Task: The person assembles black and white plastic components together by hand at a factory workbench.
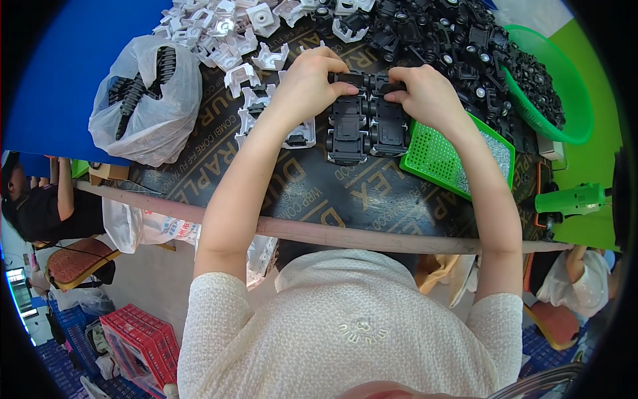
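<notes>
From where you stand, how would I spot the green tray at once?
On the dark table, find the black parts at the right hand. The green tray lies just right of them, partly hidden by the forearm. Unlike the round green basket, it is rectangular and holds small silvery bits.

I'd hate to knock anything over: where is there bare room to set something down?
The worktable is bare between the black plastic assemblies and its front edge, and between the translucent plastic bag and the left forearm. The far side is crowded with piled white plastic parts and black parts.

Bright light, soft glare on dark tabletop [299,189], edges bent, corners black
</notes>
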A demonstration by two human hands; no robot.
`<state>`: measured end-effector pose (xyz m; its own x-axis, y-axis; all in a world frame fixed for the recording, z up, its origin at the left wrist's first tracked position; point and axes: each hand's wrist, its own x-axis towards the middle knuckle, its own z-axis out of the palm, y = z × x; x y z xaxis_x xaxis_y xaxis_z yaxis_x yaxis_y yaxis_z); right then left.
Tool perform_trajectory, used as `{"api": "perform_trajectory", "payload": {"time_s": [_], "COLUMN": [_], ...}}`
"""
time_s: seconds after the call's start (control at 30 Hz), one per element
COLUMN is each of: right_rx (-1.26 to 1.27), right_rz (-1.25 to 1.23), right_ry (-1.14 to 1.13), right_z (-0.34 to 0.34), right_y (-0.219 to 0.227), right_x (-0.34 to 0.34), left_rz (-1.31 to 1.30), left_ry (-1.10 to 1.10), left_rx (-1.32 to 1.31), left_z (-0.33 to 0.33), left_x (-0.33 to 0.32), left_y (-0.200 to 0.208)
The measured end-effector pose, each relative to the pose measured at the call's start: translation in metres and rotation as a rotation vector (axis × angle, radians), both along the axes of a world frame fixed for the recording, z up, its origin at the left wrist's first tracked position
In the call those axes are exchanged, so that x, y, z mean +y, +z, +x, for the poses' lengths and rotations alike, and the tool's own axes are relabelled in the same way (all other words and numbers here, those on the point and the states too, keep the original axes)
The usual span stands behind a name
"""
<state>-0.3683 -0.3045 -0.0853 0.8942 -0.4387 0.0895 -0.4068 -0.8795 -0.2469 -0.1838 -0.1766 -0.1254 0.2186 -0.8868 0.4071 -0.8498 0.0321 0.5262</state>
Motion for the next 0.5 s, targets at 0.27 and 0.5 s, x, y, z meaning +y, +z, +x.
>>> {"api": "perform_trajectory", "payload": {"time_s": [0.27, 0.5], "right_rx": [0.067, -0.213], "right_rz": [0.029, 0.012], "right_ry": [0.090, 0.207], "right_z": [-0.006, -0.005], "right_y": [-0.005, -0.022], "right_x": [-0.003, -0.006], "left_rz": [0.071, 0.037], "left_ry": [0.046, -0.004], "left_rx": [0.009, 0.021], "left_z": [0.001, 0.003], "left_x": [0.001, 0.000], "left_y": [0.003, 0.001]}}
